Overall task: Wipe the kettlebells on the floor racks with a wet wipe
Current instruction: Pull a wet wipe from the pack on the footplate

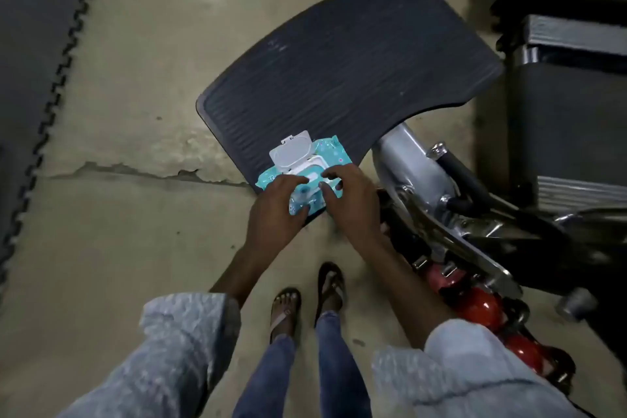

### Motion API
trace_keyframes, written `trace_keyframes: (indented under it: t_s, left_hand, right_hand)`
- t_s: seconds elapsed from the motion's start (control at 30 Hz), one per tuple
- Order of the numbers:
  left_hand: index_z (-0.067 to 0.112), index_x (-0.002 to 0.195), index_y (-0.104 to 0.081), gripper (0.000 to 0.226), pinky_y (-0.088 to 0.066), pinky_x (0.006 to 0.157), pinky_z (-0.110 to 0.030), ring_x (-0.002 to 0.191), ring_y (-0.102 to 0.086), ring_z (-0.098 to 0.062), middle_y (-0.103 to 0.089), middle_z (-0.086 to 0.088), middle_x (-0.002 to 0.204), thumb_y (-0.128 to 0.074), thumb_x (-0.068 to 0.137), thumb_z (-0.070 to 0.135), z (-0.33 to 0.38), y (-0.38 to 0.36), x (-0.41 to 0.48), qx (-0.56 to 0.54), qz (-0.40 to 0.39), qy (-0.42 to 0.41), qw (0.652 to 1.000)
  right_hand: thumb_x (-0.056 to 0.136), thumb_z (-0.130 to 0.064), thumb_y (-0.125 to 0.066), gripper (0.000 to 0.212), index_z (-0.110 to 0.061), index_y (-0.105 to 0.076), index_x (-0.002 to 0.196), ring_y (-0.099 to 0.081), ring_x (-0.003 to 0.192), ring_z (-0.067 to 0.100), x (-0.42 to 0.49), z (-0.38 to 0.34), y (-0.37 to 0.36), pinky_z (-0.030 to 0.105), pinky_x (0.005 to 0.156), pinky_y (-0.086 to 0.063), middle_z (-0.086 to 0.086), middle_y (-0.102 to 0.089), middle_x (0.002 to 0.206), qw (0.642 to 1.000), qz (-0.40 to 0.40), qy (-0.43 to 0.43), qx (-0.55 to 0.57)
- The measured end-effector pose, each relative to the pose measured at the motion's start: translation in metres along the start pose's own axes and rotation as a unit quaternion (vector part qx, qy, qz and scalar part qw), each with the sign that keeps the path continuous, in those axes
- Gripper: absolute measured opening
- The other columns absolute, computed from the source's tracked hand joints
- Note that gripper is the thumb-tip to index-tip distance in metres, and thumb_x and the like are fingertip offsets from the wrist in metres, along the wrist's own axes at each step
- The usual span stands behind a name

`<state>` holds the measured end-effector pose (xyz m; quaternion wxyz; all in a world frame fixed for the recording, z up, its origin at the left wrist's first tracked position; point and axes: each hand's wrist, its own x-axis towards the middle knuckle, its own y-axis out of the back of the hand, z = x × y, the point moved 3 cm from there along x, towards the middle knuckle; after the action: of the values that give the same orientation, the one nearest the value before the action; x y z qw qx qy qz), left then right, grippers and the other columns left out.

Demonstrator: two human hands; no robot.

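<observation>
left hand (276, 210) holds the blue wipe pack (327, 150) | right hand (353, 204) curls on its open top, white lid (291, 149) up | pack held over the near corner of the black plate (339, 71)

The beige concrete floor (135, 61) is cracked across its middle. Dark interlocking mats (30, 44) cover its left side. Two sandalled feet (286, 307) stand on it.
</observation>
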<state>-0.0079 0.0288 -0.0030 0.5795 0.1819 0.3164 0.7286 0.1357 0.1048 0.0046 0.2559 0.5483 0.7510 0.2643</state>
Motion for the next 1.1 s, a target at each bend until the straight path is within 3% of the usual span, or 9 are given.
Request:
trace_keyframes:
  t_s: [0.23, 0.37, 0.53, 0.67, 0.8, 0.87, 1.0, 1.1]
  left_hand:
    - [0.017, 0.124, -0.064, 0.046, -0.051, 0.088, -0.038, 0.107, -0.061, -0.023, -0.065, 0.000, 0.118, -0.074, 0.080, 0.013, -0.009, -0.018, 0.031, 0.017, 0.030, -0.004, 0.999]
    - [0.013, 0.122, -0.066, 0.044, -0.053, 0.086, -0.035, 0.104, -0.062, -0.022, -0.063, -0.004, 0.116, -0.073, 0.079, 0.008, -0.009, -0.023, 0.033, 0.000, 0.036, 0.002, 0.999]
    - [0.011, 0.121, -0.067, 0.045, -0.045, 0.079, -0.023, 0.091, -0.057, -0.017, -0.063, -0.006, 0.111, -0.076, 0.078, 0.005, -0.012, -0.022, 0.033, -0.005, 0.034, 0.010, 0.999]
    - [0.011, 0.121, -0.068, 0.047, -0.045, 0.079, -0.023, 0.090, -0.053, -0.013, -0.063, -0.005, 0.109, -0.074, 0.075, 0.001, -0.011, -0.022, 0.033, -0.006, 0.030, 0.014, 0.999]
    - [0.010, 0.116, -0.072, 0.040, -0.046, 0.078, -0.024, 0.088, -0.055, -0.012, -0.064, -0.005, 0.104, -0.069, 0.077, 0.017, -0.008, -0.021, 0.033, -0.003, 0.036, 0.014, 0.999]
    - [0.012, 0.113, -0.074, 0.037, -0.045, 0.074, -0.023, 0.085, -0.054, -0.011, -0.060, 0.001, 0.098, -0.068, 0.076, 0.013, -0.008, -0.021, 0.033, -0.002, 0.043, 0.009, 0.999]
    - [0.012, 0.111, -0.075, 0.037, -0.040, 0.071, -0.021, 0.084, -0.054, -0.012, -0.055, 0.003, 0.095, -0.068, 0.075, 0.011, -0.005, -0.018, 0.031, 0.003, 0.050, 0.007, 0.999]
    - [0.012, 0.110, -0.075, 0.036, -0.036, 0.070, -0.021, 0.086, -0.053, -0.011, -0.057, 0.001, 0.096, -0.075, 0.075, 0.018, -0.007, -0.019, 0.032, 0.015, 0.043, 0.021, 0.999]
  right_hand:
    - [0.088, -0.019, -0.069, 0.013, -0.019, -0.074, 0.100, -0.063, 0.096, 0.019, 0.019, 0.015, -0.033, 0.031, 0.073, -0.051, -0.001, -0.065, 0.101, 0.999, 0.002, 0.027, -0.041]
    - [0.088, -0.018, -0.068, 0.010, -0.019, -0.074, 0.096, -0.063, 0.092, 0.020, 0.018, 0.019, -0.038, 0.040, 0.071, -0.054, 0.000, -0.065, 0.099, 0.998, -0.001, 0.038, -0.044]
    - [0.085, -0.010, -0.064, 0.011, -0.013, -0.068, 0.094, -0.063, 0.082, 0.025, 0.028, 0.013, -0.042, 0.034, 0.061, -0.049, 0.003, -0.059, 0.100, 0.993, -0.030, 0.048, -0.102]
    - [0.075, -0.005, -0.062, 0.020, -0.014, -0.056, 0.092, -0.058, 0.077, 0.029, 0.027, 0.005, -0.047, 0.040, 0.058, -0.046, 0.002, -0.054, 0.100, 0.988, -0.064, 0.030, -0.135]
    - [0.079, -0.007, -0.057, 0.021, -0.013, -0.051, 0.098, -0.058, 0.084, 0.033, 0.022, -0.003, -0.044, 0.036, 0.062, -0.032, 0.005, -0.051, 0.107, 0.986, -0.088, -0.006, -0.139]
    - [0.080, -0.008, -0.056, 0.024, -0.013, -0.050, 0.103, -0.058, 0.090, 0.033, 0.019, -0.010, -0.041, 0.035, 0.066, -0.030, 0.005, -0.050, 0.110, 0.982, -0.108, -0.023, -0.155]
    - [0.080, -0.006, -0.056, 0.023, -0.013, -0.051, 0.101, -0.057, 0.094, 0.031, 0.017, -0.013, -0.035, 0.032, 0.070, -0.029, 0.005, -0.051, 0.110, 0.983, -0.148, -0.045, -0.097]
    - [0.078, -0.003, -0.052, 0.017, -0.013, -0.050, 0.092, -0.050, 0.087, 0.023, 0.012, -0.008, -0.028, 0.029, 0.067, -0.027, 0.002, -0.053, 0.101, 0.987, -0.148, -0.066, -0.012]
